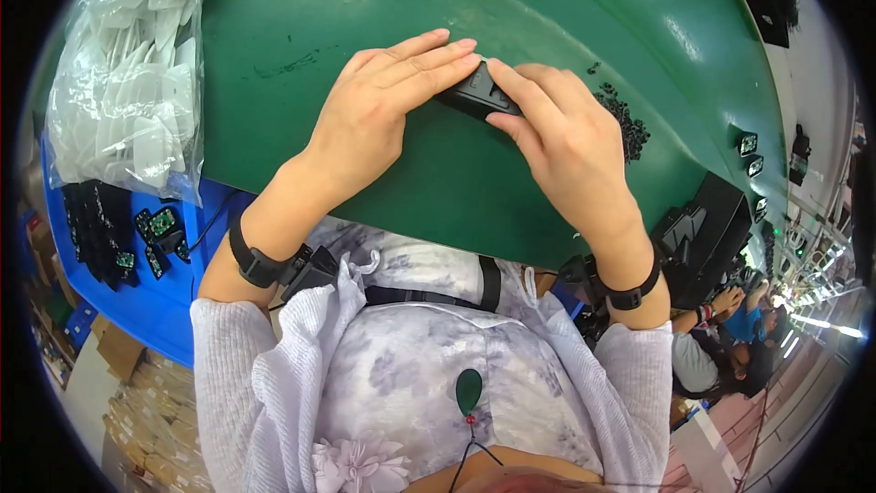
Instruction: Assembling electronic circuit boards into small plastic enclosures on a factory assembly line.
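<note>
One black case [476,91], seemingly mid-work: your right hand [568,128] pinches it, left hand [379,96] covers its end, grip unclear; small black parts [628,125] right of grip look unused.

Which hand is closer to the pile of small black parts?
Right. The right hand is just left of the pile of small black parts, at the black case. The left hand is farther left, its fingers reaching the case's left end.
</note>
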### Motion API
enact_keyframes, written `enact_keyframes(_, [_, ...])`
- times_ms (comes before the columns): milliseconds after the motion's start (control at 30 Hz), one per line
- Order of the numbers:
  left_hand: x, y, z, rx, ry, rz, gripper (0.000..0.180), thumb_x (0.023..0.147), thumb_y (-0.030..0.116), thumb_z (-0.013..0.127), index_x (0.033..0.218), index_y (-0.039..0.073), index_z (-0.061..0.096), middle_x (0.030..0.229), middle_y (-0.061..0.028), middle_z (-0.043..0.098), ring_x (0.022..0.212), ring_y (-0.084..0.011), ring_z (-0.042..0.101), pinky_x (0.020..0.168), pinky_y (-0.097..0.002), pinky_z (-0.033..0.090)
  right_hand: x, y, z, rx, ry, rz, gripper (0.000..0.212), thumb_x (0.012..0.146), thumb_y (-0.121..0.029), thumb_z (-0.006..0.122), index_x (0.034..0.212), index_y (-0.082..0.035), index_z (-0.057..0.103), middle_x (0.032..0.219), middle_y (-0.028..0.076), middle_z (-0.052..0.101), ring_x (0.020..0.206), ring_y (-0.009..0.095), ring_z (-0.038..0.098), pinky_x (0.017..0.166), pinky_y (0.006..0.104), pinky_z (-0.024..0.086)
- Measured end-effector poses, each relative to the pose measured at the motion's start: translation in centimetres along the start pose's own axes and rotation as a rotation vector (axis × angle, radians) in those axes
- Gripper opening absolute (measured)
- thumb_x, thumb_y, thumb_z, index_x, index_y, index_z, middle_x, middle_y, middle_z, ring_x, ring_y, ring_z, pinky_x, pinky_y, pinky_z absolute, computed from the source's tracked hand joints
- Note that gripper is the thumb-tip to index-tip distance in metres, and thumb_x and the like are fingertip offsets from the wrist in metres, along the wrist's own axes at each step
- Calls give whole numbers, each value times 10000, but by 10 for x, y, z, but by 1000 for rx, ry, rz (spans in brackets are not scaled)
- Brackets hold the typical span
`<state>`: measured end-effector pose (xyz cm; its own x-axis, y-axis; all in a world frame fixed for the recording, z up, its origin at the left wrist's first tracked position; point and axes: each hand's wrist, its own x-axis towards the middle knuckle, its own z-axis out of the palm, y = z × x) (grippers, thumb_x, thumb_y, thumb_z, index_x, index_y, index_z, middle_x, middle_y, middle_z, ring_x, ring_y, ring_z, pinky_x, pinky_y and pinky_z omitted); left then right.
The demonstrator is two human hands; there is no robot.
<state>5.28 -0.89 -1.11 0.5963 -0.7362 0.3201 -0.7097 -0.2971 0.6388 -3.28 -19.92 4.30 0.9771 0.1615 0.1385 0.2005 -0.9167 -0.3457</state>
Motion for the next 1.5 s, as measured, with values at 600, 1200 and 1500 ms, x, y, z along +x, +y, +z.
enact_keyframes(600, [-5,-4,2,113,-11,91,534,761,-63,505,1271,87,545,1338,-45,531,1232,-196,502,900,-333,427,-3,-9,19,-37,116,95,424,736,-104,720,1150,-90,630,991,103,614,850,263,601,707,328,503])
enact_keyframes(1200, [17,46,-20,-1152,-35,-601,320,931,230,593,1073,-57,580,906,-91,656,746,-118,621,625,-231,477,11,-25,-12,1171,253,410,443,904,-181,626,1290,-39,463,1115,96,580,1020,159,545,898,302,435])
enact_keyframes(1500, [16,66,-13,-1098,13,-559,303,914,214,619,1059,-49,578,890,-77,644,779,-126,629,650,-248,511,6,-33,-15,1102,441,382,364,877,-163,637,1205,-56,523,1041,63,573,935,133,546,831,283,447])
